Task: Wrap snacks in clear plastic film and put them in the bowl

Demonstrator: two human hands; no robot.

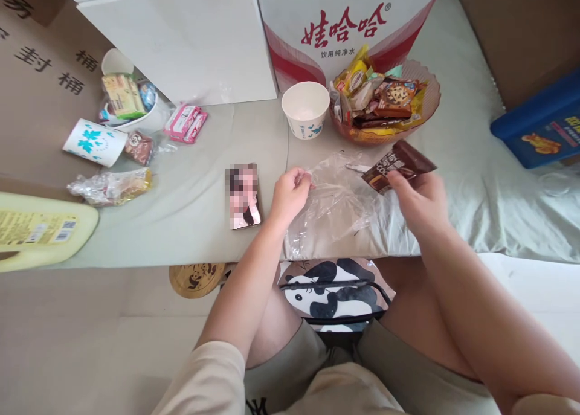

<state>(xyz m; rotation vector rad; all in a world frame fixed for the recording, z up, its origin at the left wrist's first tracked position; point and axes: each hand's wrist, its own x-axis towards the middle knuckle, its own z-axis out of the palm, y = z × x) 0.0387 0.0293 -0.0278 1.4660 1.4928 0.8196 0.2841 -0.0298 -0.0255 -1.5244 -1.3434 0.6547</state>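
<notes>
My right hand grips a brown snack packet with white lettering, just in front of a pink-tinted fluted bowl. At the edge of a crumpled clear plastic bag, my left hand is closed with its fingertips pinched on the thin film. That bag lies spread on the cloth between both hands. Beyond it, a white paper cup with a blue leaf print stands upright beside the bowl. Assorted wrapped snacks fill the bowl above its rim.
Left of my arm lies a phone-sized rectangle, partly blurred. Pink packets, a tipped paper cup and a bagged snack are farther left. Cartons line the back. A blue container stands right, a yellow jug left.
</notes>
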